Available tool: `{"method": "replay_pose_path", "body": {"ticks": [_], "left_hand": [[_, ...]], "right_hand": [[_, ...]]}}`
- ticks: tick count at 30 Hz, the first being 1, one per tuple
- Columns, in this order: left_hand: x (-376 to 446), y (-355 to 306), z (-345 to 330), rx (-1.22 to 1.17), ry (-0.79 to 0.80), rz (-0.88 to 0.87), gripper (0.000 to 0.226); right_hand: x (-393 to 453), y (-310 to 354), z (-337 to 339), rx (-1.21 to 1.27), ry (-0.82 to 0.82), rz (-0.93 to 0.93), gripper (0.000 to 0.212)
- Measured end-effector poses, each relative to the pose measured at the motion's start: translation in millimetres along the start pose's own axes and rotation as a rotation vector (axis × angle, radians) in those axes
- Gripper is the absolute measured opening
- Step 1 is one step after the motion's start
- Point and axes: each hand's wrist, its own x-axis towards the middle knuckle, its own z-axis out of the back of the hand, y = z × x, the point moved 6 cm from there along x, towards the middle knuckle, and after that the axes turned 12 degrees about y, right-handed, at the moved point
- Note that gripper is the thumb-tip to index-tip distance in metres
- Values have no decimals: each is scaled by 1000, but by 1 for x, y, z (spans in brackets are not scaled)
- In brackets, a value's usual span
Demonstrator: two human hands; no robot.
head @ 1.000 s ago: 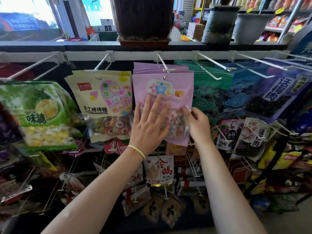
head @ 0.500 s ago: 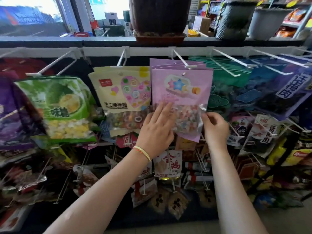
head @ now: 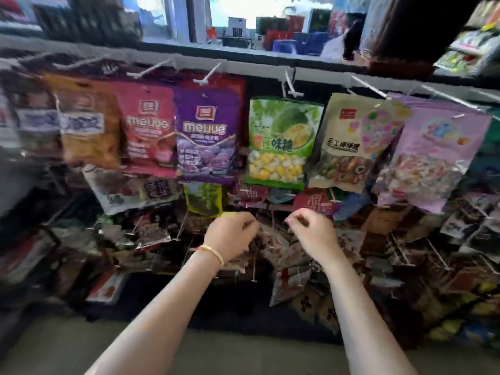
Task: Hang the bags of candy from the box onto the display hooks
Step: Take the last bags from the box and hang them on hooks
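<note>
A row of candy bags hangs from white wire display hooks [head: 290, 85] along the top rail. From the left, a blurred orange bag [head: 86, 125] has writing too smeared to read. Beside it a glossy red pouch [head: 147, 131] and a glossy purple pouch [head: 207, 133] both carry a red square logo and the word "meiiue" or something close to it; the purple one shows grapes. Right of them hangs a green bag printed with a durian [head: 281, 142], reading "味糖", its clear lower window full of yellow and white sweets. Next is a cream bag with a heart of pastel swirls [head: 354, 142], marked with a small red label and "手工棒棒糖" over a line of Latin letters too fine to make out. Farthest right is a lilac bag with a blue star lollipop picture [head: 435, 155] and a clear window of mixed pale sweets, with more lilac bags behind it on the same hook.

Lower, nearer rows hold small dark packets, blurred.

The left hand [head: 231, 236], with a yellow and red cord bracelet [head: 212, 253] at the wrist, and the right hand [head: 311, 234] hang below the green bag, near each other, fingers loosely curled and holding nothing.
</note>
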Motion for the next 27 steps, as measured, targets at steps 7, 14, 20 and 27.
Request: {"method": "replay_pose_path", "body": {"ticks": [7,14,20,27], "left_hand": [[-7,120,91,-893,-428,338,18],[16,150,97,-1201,-216,333,25],[32,160,104,-1224,-176,262,22],[44,161,131,-805,-176,249,17]], "right_hand": [[46,81,-73,466,-37,12,8],[93,108,-112,758,-36,-63,22],[114,99,-117,727,-73,-85,46],[126,90,-103,307,-147,-42,32]]}}
